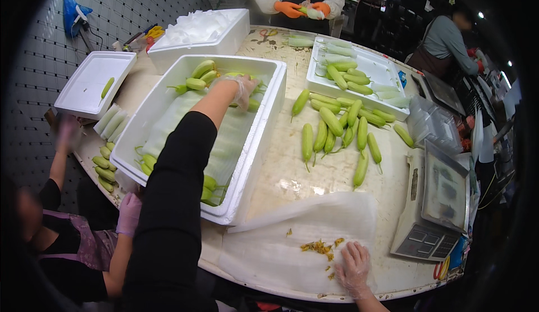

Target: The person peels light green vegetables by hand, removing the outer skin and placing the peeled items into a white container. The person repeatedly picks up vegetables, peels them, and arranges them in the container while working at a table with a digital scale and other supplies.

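Note:
My left hand [243, 91], in a clear plastic glove, reaches into a large white foam box [263, 143]. Its fingers are over pale green gourds [204, 69] at the box's far end; whether they grip one is hidden. White foam sheeting [177, 120] covers the middle of the box, with more gourds showing at the near end. On the right, my gloved right hand [353, 265] lies flat on a thin white foam sheet [261, 249], holding nothing. Withered yellow-brown flowers [318, 248] are scattered just left of its fingers.
Loose gourds [330, 121] lie mid-table, before a white foam tray [358, 95] of gourds, some in netting. A weighing scale [433, 215] stands right, near clear plastic boxes [433, 124]. A co-worker's gloved hand [129, 215] is left; another's orange-gloved hands [290, 9] are across the table.

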A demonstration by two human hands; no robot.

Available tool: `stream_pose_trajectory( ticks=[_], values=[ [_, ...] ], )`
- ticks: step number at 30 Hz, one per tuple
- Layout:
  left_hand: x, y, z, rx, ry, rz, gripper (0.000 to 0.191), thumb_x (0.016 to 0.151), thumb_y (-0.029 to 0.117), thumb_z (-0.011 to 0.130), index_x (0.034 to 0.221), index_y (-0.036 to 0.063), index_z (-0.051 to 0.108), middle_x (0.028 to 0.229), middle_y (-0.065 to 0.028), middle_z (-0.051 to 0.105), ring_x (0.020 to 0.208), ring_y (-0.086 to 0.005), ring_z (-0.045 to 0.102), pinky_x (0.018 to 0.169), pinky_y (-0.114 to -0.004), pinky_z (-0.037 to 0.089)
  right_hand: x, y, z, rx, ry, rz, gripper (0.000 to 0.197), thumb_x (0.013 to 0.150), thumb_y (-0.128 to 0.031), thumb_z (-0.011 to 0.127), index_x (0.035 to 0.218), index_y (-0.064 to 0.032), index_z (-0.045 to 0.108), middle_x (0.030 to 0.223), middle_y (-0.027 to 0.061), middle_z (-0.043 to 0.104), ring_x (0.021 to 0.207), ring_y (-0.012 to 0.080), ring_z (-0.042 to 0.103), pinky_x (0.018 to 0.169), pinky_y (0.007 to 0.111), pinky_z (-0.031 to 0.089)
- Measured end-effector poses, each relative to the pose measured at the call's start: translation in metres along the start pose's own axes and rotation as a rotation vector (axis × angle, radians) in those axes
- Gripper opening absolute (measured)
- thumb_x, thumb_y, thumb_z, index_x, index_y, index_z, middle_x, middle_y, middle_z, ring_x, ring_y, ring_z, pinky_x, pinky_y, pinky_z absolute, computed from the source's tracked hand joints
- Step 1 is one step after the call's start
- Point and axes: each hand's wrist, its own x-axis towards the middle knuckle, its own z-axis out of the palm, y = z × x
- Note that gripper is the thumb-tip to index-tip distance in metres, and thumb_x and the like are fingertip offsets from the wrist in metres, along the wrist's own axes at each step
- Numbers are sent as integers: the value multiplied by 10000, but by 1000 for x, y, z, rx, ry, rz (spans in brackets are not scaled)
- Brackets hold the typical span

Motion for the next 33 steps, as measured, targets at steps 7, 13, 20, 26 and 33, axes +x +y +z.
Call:
stream_pose_trajectory(
  ticks=[7, 13, 20, 26, 33],
  values=[
    [4, 8, 0, 189, -85, 46, 964, 591, 214, 788, 1427, 150, 311, 1422, -184, 361, 1320, -333, 366, 1019, -475, 386, 3, -3, -1, -22, -21, 1, 455, 710, -221, 679, 1117, -40, 583, 1256, 166, 538, 1179, 371, 472, 985, 541, 349],
    [14, 14, 11, 150, 39, 77, 831, 621, 238, 767, 1358, 92, 412, 1373, -166, 413, 1310, -317, 376, 1044, -472, 340, 7, -5, -5, -21, -11, 9, 423, 711, -198, 678, 1095, -39, 597, 1260, 159, 542, 1183, 358, 478, 986, 531, 356],
    [27, 22, 28, 5, 225, -48, 347, 784, 210, 610, 1111, 99, 653, 1261, -137, 558, 1191, -294, 519, 968, -484, 394, 6, -4, -5, -1, 10, 15, 402, 712, -146, 674, 1091, -39, 595, 1261, 160, 543, 1189, 360, 478, 994, 526, 357],
    [23, -30, 29, -333, 723, -191, 264, 857, 211, 491, 940, 56, 688, 987, -191, 670, 949, -358, 636, 831, -435, 480, 0, -1, -3, -13, 36, 15, 399, 722, -148, 674, 1099, -52, 586, 1276, 145, 533, 1195, 353, 472, 996, 525, 356],
    [-51, -169, 38, -1603, 1028, -393, 390, 912, 358, 488, 954, -5, 623, 1026, -158, 651, 920, -251, 614, 815, -359, 480, -3, 0, 5, -3, 114, -27, 391, 723, -140, 674, 1094, -58, 580, 1256, 139, 539, 1183, 346, 479, 990, 515, 361]
  ],
)
